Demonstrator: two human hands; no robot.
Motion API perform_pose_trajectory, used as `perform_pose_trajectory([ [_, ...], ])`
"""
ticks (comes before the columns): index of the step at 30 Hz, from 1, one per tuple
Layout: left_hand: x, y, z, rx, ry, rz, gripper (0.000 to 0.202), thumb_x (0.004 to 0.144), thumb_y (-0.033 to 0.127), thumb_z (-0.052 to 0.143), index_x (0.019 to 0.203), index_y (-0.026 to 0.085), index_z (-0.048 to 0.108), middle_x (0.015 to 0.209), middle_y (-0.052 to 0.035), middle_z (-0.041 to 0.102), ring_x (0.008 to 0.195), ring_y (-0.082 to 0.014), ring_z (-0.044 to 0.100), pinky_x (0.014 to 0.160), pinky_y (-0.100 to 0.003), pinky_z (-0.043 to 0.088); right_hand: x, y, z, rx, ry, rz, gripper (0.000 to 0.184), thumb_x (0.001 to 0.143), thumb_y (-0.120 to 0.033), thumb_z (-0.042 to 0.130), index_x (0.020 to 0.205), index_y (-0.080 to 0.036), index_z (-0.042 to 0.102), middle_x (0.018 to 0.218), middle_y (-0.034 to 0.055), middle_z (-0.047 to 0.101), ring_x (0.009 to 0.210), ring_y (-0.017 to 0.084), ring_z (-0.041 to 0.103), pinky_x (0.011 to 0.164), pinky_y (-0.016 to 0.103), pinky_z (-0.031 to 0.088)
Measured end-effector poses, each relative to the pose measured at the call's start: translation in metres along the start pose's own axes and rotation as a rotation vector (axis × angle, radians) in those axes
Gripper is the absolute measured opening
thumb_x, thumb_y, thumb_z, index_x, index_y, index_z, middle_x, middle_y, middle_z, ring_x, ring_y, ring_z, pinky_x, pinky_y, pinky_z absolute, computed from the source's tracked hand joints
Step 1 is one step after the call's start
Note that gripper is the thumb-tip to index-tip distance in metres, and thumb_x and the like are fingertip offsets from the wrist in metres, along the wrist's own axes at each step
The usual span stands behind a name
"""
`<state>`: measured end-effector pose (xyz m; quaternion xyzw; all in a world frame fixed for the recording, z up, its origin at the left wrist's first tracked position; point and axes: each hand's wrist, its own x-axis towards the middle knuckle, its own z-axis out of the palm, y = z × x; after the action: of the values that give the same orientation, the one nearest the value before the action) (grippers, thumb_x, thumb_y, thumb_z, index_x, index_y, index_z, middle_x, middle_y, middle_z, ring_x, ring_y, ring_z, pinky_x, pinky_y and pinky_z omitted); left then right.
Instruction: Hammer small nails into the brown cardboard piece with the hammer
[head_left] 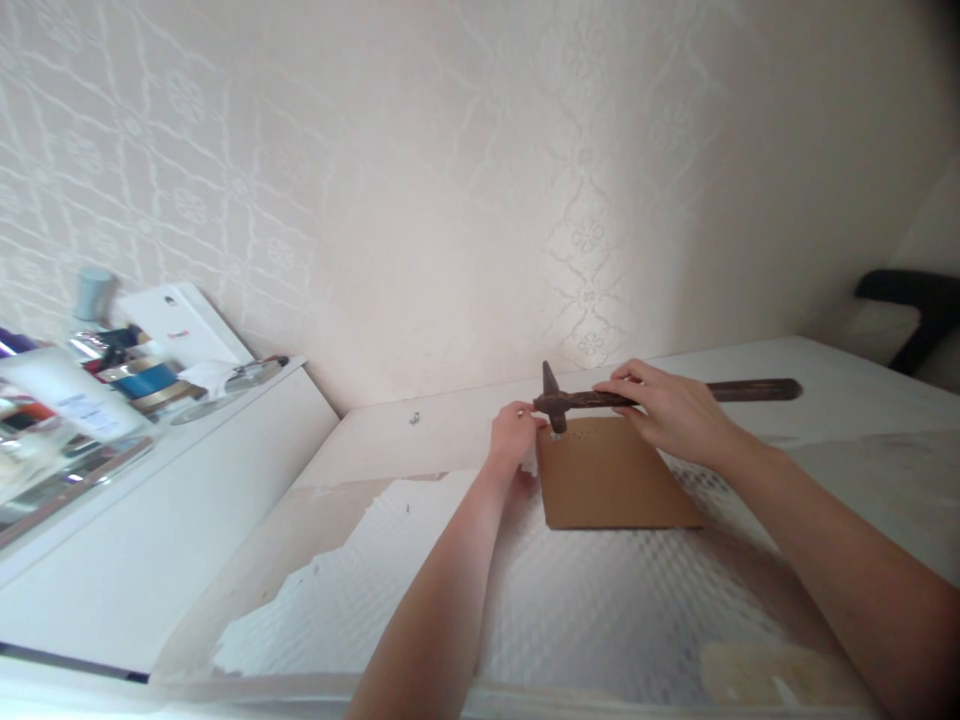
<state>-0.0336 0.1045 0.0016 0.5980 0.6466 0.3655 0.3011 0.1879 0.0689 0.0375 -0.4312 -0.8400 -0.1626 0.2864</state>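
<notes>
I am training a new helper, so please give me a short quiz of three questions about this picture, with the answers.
1. True or false: the right hand holds the dark brown long-handled hammer at the far end of its handle.
2. Where is the left hand? A) at a corner of the flat brown cardboard square; B) on the hammer's handle end; C) out of view.
3. What lies under the cardboard's near edge?
Key: 1. False: near the head. 2. A. 3. A white textured sheet on the white table.
</notes>
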Motion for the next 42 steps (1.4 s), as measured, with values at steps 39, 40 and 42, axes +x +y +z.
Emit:
perform_pose_trajectory([
  [39,-0.002,0.002,-0.001,0.009,-0.009,0.000,0.030,0.077,0.009,0.045,0.096,0.015,0.067,0.092,-0.0090,0.073,0.096,-0.0188,0.065,0.090,-0.030,0.046,-0.001,-0.001,0.006,0.020,-0.010,0.031,0.031,0.084,-0.013,0.048,0.108,-0.024,0.065,0.104,0.0046,0.062,0.079,0.017,0.061,0.056,0.026,0.041],
  [40,-0.002,0.001,-0.001,0.002,-0.007,0.000,0.030,0.077,0.009,0.044,0.096,0.015,0.067,0.091,-0.0087,0.073,0.095,-0.0186,0.065,0.090,-0.030,0.046,-0.001,0.000,0.006,0.014,-0.002,0.033,0.030,0.085,-0.014,0.048,0.108,-0.024,0.065,0.104,0.0045,0.062,0.079,0.017,0.061,0.056,0.026,0.041],
  [42,-0.002,0.002,-0.001,-0.009,-0.008,-0.001,0.031,0.077,0.009,0.043,0.098,0.015,0.066,0.090,-0.0085,0.073,0.095,-0.0183,0.066,0.091,-0.030,0.045,-0.001,0.001,0.006,0.007,0.010,0.040,0.030,0.085,-0.016,0.048,0.108,-0.025,0.065,0.104,0.0042,0.062,0.079,0.017,0.061,0.055,0.026,0.041],
])
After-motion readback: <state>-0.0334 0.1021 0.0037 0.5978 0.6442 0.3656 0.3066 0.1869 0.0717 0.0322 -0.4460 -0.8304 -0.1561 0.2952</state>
